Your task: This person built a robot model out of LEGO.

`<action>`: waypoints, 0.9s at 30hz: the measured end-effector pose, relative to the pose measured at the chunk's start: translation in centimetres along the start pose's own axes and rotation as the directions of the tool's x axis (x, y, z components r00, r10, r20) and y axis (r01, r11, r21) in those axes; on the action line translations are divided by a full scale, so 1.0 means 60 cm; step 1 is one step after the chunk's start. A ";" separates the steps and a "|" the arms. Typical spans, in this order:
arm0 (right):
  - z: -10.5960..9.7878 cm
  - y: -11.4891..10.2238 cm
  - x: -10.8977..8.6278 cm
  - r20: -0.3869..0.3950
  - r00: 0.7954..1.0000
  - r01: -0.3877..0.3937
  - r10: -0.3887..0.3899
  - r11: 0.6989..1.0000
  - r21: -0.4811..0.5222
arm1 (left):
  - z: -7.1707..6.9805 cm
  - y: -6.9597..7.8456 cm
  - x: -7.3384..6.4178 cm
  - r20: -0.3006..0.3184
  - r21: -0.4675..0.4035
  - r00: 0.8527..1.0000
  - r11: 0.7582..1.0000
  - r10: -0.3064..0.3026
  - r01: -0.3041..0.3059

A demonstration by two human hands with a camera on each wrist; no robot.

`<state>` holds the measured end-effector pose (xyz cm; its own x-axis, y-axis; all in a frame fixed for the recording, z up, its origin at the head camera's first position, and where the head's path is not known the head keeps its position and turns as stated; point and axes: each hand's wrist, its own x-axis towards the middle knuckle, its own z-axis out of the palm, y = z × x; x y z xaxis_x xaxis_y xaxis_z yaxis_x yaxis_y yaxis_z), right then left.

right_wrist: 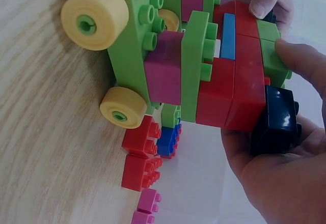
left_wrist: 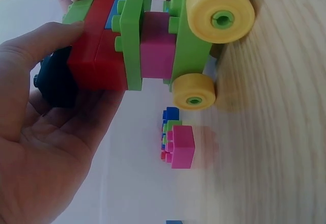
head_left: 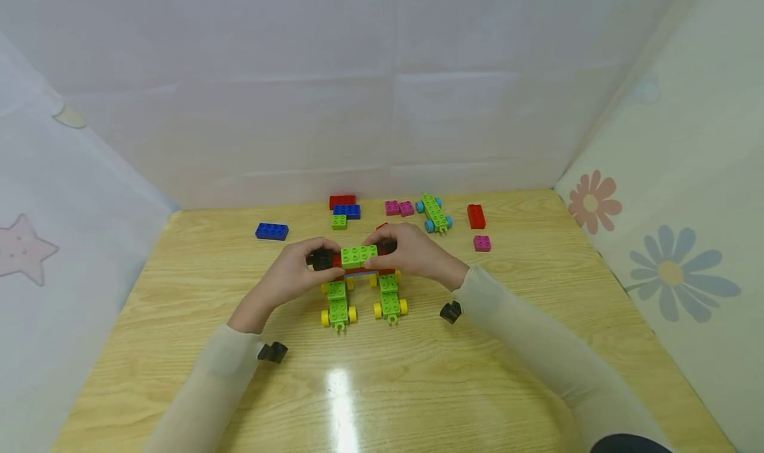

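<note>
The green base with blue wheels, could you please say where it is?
In the head view, the green base stands near the far edge of the table, right of centre, between two pink bricks (left) and a red brick (right).

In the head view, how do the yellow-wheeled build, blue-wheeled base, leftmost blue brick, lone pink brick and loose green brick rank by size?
Yellow-wheeled build, partly hidden
Blue-wheeled base
Leftmost blue brick
Smallest, too alike to rank: lone pink brick, loose green brick
</note>
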<state>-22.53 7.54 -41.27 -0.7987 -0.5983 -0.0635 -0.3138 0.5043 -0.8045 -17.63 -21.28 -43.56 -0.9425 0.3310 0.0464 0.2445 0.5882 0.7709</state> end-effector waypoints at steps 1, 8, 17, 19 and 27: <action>0.000 0.000 0.000 -0.001 1.000 0.000 0.000 1.000 0.002 | -0.001 -0.001 -0.001 0.000 -0.008 1.000 1.000 -0.003 0.003; 0.003 -0.001 -0.003 -0.007 1.000 0.002 -0.002 0.999 0.033 | -0.002 -0.008 -0.005 -0.003 -0.008 1.000 1.000 -0.007 0.007; 0.005 0.003 -0.006 -0.021 1.000 0.007 -0.006 0.999 0.034 | -0.002 -0.015 -0.009 0.006 -0.043 1.000 0.999 -0.029 0.030; 0.006 0.004 -0.006 -0.022 1.000 0.006 -0.005 0.999 0.038 | -0.003 -0.016 -0.011 0.009 -0.057 0.999 0.998 -0.031 0.032; 0.006 0.006 -0.008 -0.022 1.000 0.003 -0.002 0.999 0.042 | -0.004 -0.018 -0.014 0.026 -0.092 0.999 0.995 -0.040 0.042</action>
<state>-22.08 7.79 -41.72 -0.8094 -0.5852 -0.0485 -0.2943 0.4757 -0.8289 -17.16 -22.40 -44.27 -0.9453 0.3263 -0.0011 0.1825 0.5313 0.8273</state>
